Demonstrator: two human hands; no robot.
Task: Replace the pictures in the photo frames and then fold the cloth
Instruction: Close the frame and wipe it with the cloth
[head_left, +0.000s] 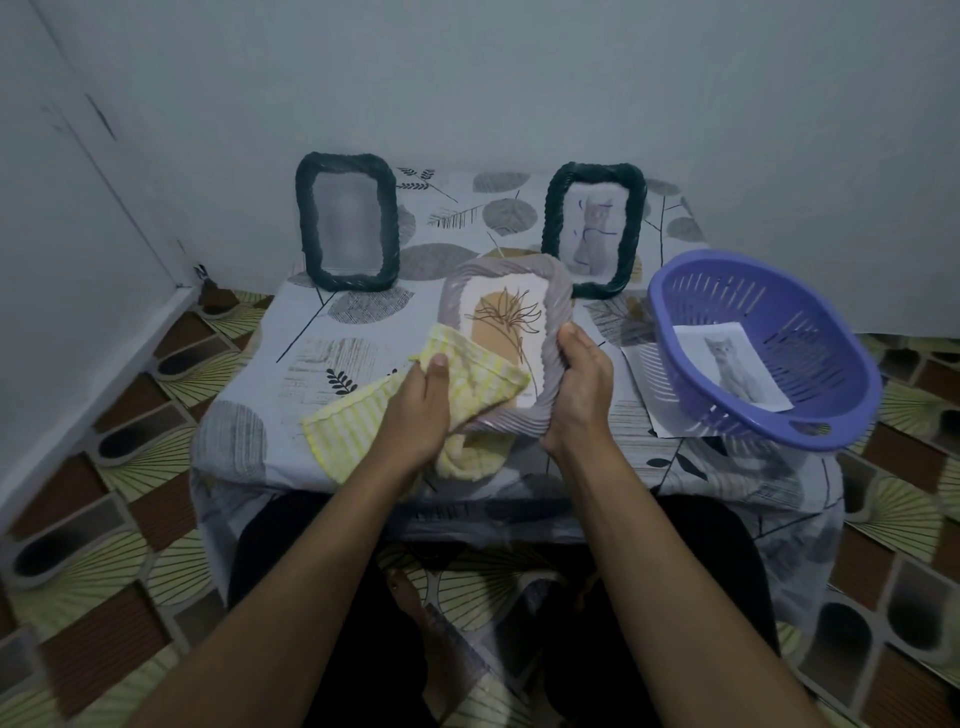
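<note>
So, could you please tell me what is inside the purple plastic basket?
Inside the purple plastic basket lies a paper print of a grey cat. A second white sheet pokes out underneath; its picture is covered.

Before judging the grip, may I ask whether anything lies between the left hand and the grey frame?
Yes: the yellow cloth lies between the left hand and the grey frame, covering its lower left corner.
</note>
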